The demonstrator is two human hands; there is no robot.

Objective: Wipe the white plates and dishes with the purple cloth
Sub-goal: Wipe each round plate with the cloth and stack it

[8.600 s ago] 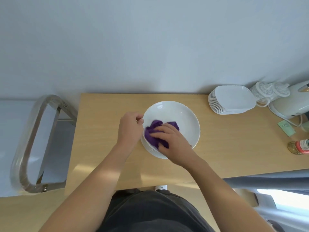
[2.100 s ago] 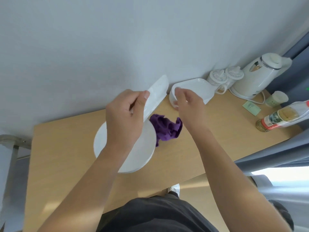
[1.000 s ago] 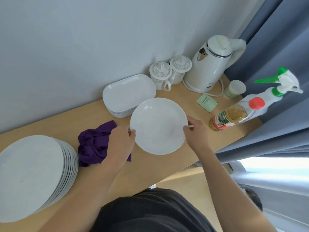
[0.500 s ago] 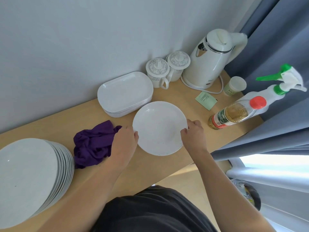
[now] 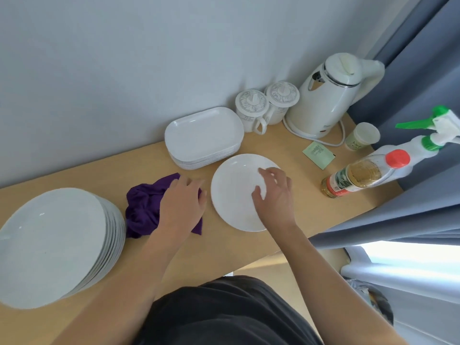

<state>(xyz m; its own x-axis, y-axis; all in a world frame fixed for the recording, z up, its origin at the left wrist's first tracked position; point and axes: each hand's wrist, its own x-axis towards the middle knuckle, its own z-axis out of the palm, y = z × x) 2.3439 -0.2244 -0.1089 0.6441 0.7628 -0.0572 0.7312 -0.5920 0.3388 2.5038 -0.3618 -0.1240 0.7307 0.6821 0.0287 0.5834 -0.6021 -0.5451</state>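
The soft, light purple cloth lies crumpled under the flat, relaxed fingers of the left hand and should bunch easily at its middle, while the stiff, slick, breakable white plate rests beneath the loose, empty fingers of the right hand, probably best steadied by its rim.

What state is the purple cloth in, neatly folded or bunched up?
Bunched up: the purple cloth lies in crumpled, uneven folds on the light wooden table, with the left hand resting on it.

Single head-worn camera, close above the wooden table, facing forward and steeply down; wall fills upper frame.
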